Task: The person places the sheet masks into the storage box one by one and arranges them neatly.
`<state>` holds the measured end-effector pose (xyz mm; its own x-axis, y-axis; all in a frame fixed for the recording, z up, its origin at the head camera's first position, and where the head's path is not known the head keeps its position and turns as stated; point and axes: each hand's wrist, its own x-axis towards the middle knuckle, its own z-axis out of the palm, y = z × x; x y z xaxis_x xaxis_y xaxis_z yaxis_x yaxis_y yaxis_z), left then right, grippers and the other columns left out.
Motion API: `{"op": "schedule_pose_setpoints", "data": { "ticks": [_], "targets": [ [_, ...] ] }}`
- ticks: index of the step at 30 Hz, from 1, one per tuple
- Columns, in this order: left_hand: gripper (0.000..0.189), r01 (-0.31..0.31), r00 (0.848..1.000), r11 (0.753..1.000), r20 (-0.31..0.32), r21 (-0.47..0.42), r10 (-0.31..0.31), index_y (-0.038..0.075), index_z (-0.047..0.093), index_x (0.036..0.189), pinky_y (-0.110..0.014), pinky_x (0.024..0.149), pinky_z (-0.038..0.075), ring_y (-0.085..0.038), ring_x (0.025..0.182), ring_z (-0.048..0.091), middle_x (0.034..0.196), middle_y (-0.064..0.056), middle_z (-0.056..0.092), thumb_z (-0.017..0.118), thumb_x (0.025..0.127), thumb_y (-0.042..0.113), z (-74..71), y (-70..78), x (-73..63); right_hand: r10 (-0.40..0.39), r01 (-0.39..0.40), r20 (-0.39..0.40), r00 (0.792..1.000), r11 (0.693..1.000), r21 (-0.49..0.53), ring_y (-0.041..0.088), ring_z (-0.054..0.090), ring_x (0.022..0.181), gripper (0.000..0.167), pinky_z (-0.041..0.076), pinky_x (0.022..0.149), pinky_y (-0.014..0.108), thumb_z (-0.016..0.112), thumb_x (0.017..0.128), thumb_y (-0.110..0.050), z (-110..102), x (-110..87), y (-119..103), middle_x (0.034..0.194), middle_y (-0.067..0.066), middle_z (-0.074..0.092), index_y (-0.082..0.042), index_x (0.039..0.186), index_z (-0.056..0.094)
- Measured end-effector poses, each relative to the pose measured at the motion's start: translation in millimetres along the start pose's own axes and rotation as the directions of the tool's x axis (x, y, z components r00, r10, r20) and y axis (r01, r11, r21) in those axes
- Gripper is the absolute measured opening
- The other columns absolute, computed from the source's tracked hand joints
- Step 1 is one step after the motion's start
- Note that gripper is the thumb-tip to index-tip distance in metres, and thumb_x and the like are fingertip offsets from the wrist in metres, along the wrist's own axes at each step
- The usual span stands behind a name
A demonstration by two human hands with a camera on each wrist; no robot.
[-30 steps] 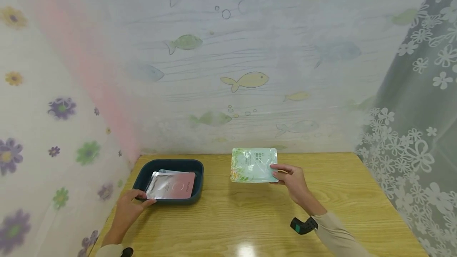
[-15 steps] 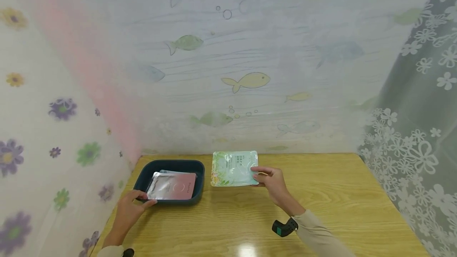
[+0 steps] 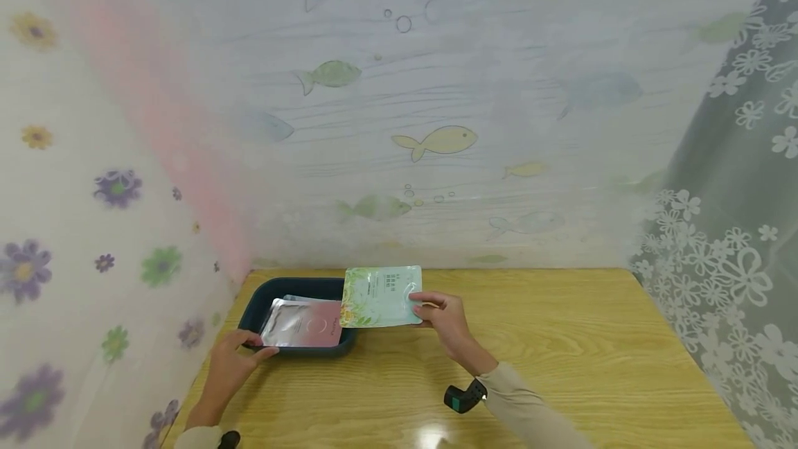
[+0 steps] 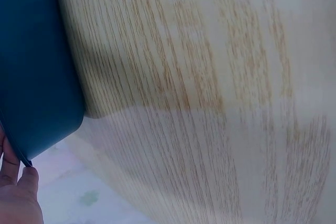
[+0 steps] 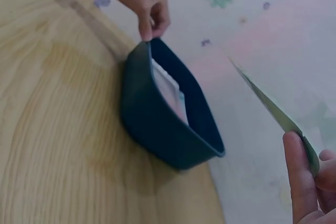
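My left hand (image 3: 229,364) pinches the near left corner rim of a dark blue plastic basin (image 3: 254,303); the left wrist view shows thumb and fingers on either side of that rim. Inside the basin lies a pink and silver sachet (image 3: 305,324), over another packet of which only a pale edge shows. With thumb and fingers, my right hand (image 3: 447,321) pinches the right edge of a pale green flat sachet (image 3: 382,296) printed with leaves and flowers. In the head view its left end overlaps the basin's right side. The right wrist view catches the green sachet edge-on, apart from the basin (image 5: 157,114).
Both stand over a wooden table (image 3: 548,352) whose far edge meets a wall (image 3: 474,213) printed with fish. A flowered wall (image 3: 137,227) runs along the left, and a white-flowered grey curtain (image 3: 717,241) hangs at the right.
My right hand has carried the green sachet leftward from the middle of the table until it overlaps the basin's right side in the head view. The left hand keeps its grip on the rim.
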<state>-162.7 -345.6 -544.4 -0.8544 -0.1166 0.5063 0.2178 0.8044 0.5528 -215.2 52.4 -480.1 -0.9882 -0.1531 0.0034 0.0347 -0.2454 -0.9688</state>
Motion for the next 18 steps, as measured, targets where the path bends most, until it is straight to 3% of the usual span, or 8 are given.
{"op": "schedule_pose_setpoints", "data": {
  "ticks": [9, 18],
  "targets": [
    [0.031, 0.054, 0.998, 0.998, 0.041, 0.042, -0.056, 0.015, 0.064, 0.072, -0.023, 0.066, 0.042, -0.013, 0.071, 0.051, 0.074, 0.006, 0.057, 0.091, 0.059, 0.024, 0.5, -1.7, -1.7, 0.032, -0.032, 0.054, 0.998, 0.999, -0.001, 0.029, 0.066, 0.087, 0.023, 0.051, 0.077, 0.052, 0.059, 0.086, 0.011, 26, 3.3, 4, 0.111, 0.026, 0.058, 0.017, 0.108, 0.061],
    [0.033, 0.030, 0.999, 0.999, 0.012, 0.027, -0.030, 0.015, 0.063, 0.071, -0.018, 0.067, 0.039, -0.014, 0.072, 0.051, 0.074, 0.005, 0.057, 0.092, 0.057, 0.022, 0.5, -3.6, -0.8, 0.029, -0.028, 0.075, 0.997, 1.000, -0.007, 0.025, 0.066, 0.085, 0.024, 0.053, 0.073, 0.047, 0.060, 0.085, 0.010, 49, 10.1, 18, 0.109, 0.027, 0.060, 0.016, 0.108, 0.062]
  ]
}}
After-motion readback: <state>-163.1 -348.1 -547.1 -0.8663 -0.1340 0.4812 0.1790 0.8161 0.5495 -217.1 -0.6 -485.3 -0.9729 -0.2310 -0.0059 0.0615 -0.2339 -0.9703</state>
